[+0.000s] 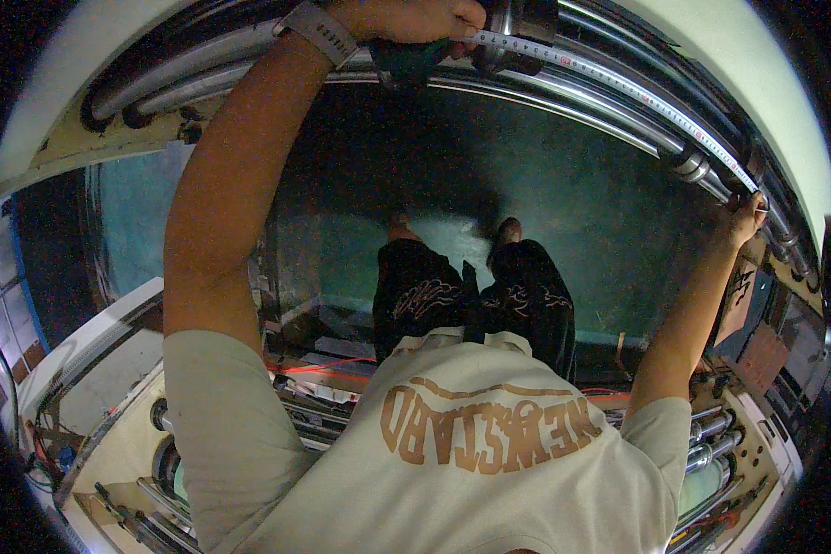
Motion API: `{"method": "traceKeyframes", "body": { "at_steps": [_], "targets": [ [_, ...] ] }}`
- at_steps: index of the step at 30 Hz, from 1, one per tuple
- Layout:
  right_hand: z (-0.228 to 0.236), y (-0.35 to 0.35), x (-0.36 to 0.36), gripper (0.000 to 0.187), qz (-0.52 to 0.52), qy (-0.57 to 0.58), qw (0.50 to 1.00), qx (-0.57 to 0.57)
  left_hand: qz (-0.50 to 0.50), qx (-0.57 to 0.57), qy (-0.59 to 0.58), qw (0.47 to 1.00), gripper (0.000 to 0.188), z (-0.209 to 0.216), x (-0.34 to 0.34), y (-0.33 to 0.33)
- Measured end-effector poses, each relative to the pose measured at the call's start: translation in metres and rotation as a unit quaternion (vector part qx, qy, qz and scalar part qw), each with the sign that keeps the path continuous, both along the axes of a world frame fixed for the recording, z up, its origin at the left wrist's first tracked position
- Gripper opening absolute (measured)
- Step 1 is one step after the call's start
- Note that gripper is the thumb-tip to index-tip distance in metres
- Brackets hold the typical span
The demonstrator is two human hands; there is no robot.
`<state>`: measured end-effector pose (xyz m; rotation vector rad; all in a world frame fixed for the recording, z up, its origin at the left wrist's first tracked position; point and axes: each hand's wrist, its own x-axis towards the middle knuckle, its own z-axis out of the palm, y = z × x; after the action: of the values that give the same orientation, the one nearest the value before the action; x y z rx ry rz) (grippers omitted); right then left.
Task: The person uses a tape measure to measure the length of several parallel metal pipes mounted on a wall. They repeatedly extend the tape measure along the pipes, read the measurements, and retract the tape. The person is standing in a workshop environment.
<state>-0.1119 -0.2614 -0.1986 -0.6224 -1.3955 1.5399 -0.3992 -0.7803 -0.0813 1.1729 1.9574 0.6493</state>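
White and marked with fine graduations, a tape measure blade (644, 96) runs taut along polished steel rollers (185, 81) at the top of the view, slanting down to the right between the person's two hands. The left hand (425, 18) is closed, its curled fingers gripping the tape at the blade's upper-left end, just beside a dark metal collar (519, 37); a dark, blocky piece (404, 63) shows right under this hand, though whether it is the tape's case cannot be told. The right hand (746, 222) pinches the opposite end beside the rollers, beyond a silvery ring (692, 168). A pale wristband (319, 33) circles the left wrist. Below the arms are a beige T-shirt (471, 499) with brown lettering and black trousers (425, 286) with light line patterns, over a green floor (609, 268). More rollers (711, 427) sit in a cream machine frame (120, 466) lower down, on both sides of the torso.
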Motion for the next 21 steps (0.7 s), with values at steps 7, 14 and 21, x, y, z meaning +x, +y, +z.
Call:
{"method": "traceKeyframes", "body": {
  "at_steps": [7,14,21],
  "targets": [
    [0.011,-0.028,-0.011,0.007,-0.039,0.004,0.999,-0.006,0.001,-0.056,0.047,0.997,0.023,0.010,0.004,0.002],
    [0.007,-0.009,-0.001,0.006,-0.089,-0.054,0.995,0.008,-0.004,-0.059,0.041,0.997,0.023,0.005,-0.003,0.002],
    [0.006,-0.016,-0.004,0.008,-0.045,-0.062,0.997,0.026,-0.091,0.055,0.066,0.992,0.022,-0.030,-0.027,-0.005]
  ]
}}
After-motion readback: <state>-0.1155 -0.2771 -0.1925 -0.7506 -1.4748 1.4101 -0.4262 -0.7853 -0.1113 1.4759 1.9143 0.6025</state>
